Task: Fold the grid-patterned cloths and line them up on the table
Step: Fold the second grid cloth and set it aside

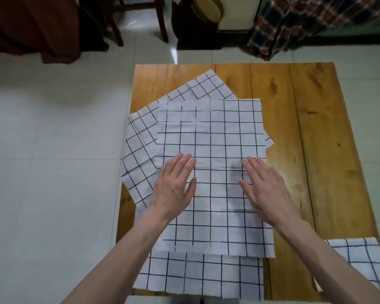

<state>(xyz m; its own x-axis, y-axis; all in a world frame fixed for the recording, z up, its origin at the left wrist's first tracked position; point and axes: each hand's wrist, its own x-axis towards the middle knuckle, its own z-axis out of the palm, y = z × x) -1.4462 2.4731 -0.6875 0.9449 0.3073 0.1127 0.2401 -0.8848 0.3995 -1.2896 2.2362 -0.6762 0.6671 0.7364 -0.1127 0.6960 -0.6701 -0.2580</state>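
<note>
Pale floor tiles [53, 132] fill the left of the frame, with dark red fabric [31, 25] hanging at upper left and chair legs [116, 20] beside it; right of centre stands a wooden plank surface [316, 128]; a tilted grid-patterned cloth [140, 150] lies on its left part, one corner pointing to the upper middle; on top of it lies a squared-up grid-patterned cloth [211, 132], spread flat; the left hand [173, 185] rests flat on it, fingers straight, grip released; the right hand [266, 189] lies flat beside it on the same cloth, grip released too; a lower cloth edge [198, 275] shows beneath at bottom centre; a folded grid cloth [364, 257] sits at lower right; plaid fabric [294, 23] hangs at upper right.
</note>
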